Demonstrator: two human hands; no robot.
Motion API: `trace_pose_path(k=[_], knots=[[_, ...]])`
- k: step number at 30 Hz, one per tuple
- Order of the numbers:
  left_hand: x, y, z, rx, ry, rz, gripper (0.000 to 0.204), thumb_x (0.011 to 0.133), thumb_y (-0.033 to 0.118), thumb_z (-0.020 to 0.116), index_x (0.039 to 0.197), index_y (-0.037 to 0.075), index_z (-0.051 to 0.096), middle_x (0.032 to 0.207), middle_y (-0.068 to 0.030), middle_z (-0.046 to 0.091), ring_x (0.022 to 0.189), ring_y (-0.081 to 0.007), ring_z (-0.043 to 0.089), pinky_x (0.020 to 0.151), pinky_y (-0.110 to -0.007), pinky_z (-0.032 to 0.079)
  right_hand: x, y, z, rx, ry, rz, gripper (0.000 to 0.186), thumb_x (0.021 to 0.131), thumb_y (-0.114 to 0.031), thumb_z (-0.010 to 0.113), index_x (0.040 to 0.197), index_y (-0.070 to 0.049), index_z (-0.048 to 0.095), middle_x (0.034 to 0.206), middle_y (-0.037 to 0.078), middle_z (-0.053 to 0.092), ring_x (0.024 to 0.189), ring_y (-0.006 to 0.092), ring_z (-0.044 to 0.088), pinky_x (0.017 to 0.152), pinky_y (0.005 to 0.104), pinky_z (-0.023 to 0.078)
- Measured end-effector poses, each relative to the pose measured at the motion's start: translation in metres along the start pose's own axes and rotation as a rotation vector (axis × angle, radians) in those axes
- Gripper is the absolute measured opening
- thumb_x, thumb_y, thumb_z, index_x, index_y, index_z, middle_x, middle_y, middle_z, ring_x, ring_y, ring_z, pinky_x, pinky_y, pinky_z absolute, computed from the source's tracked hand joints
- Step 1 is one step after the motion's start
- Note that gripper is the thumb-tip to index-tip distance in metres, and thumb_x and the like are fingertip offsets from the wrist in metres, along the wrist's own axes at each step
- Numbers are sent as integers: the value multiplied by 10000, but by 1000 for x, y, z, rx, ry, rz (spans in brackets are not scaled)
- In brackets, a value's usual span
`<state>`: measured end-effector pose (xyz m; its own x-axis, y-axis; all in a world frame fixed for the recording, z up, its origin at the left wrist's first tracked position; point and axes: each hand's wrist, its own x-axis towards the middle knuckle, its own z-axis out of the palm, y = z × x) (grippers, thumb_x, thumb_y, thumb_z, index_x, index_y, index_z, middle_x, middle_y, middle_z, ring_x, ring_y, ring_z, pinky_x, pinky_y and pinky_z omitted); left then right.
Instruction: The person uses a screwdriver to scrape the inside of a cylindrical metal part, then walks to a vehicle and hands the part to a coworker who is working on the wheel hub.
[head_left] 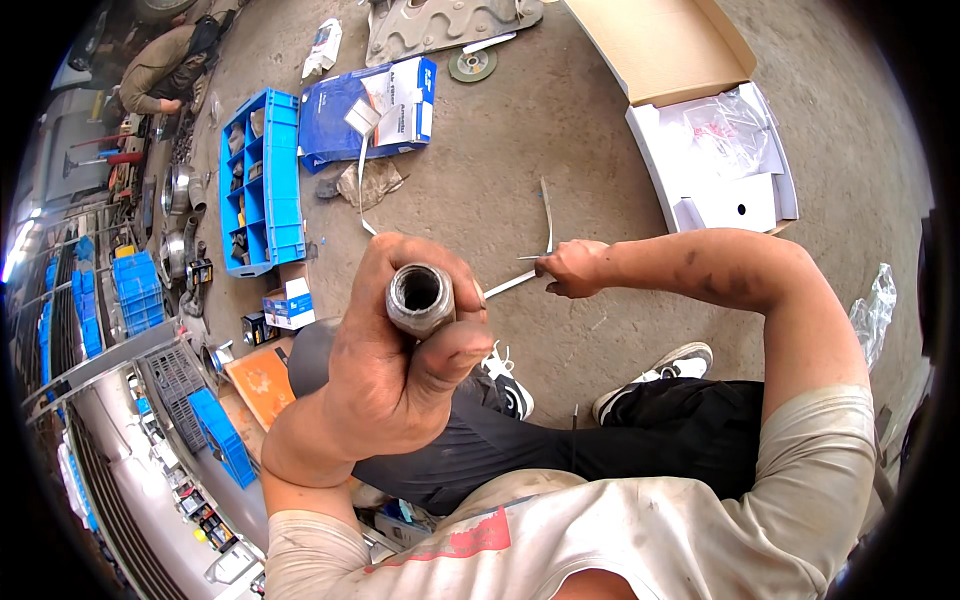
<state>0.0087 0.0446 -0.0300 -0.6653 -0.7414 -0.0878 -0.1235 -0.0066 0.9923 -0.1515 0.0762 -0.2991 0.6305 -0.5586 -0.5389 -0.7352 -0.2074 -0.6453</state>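
Close to the camera, my left hand (385,360) is wrapped round a hollow metal tube fitting (421,314), its open end facing up and ridges showing inside the bore. A narrow white strip (512,284) stretches from beside that fist to my right hand (576,268), whose fingers are pinched together on it. More of the strip stands up beyond the right fingers. A thin pointed sliver sticks out leftward from them, too small to identify. Another white length (362,185) runs from behind my left hand up to a pale square piece on a blue box (370,112).
A blue compartment bin (275,180) with parts stands at left, near a crumpled rag (370,185). An open white carton (655,170) lies at right, a grinding disc (473,65) at the far side. Clear plastic (875,315) lies right. Another person (160,70) crouches far left.
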Motion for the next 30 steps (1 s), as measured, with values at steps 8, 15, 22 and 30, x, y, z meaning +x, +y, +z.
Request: trace_pose_path(k=[8,15,22,30], knots=[[5,1,-2,943,185,317,324,797,189,697,970,18,482,852,-77,527,640,-136,521,555,-239,432,3,3,3,2,-3,5,363,832,-286,576,1135,-88,551,983,156,632,957,327,598,817,415,485],[-1,6,2,1013,215,299,306,807,143,687,1028,31,508,946,-57,485,744,-107,493,669,-228,436,4,3,2,-13,-2,-7,357,831,-291,572,1123,-86,555,953,156,638,937,329,605,803,417,490],[1,7,1,1112,192,361,362,769,120,722,1051,38,510,971,-61,499,795,-118,520,710,-237,450,3,4,3,-13,5,-15,352,822,-290,580,1102,-77,562,950,157,635,935,329,602,804,419,488],[-3,5,2,1083,214,346,394,750,87,732,1075,46,514,968,-58,480,841,-143,525,736,-249,452,4,7,7,-26,29,-38,374,818,-294,585,1135,-100,542,905,165,638,888,343,610,783,433,493]])
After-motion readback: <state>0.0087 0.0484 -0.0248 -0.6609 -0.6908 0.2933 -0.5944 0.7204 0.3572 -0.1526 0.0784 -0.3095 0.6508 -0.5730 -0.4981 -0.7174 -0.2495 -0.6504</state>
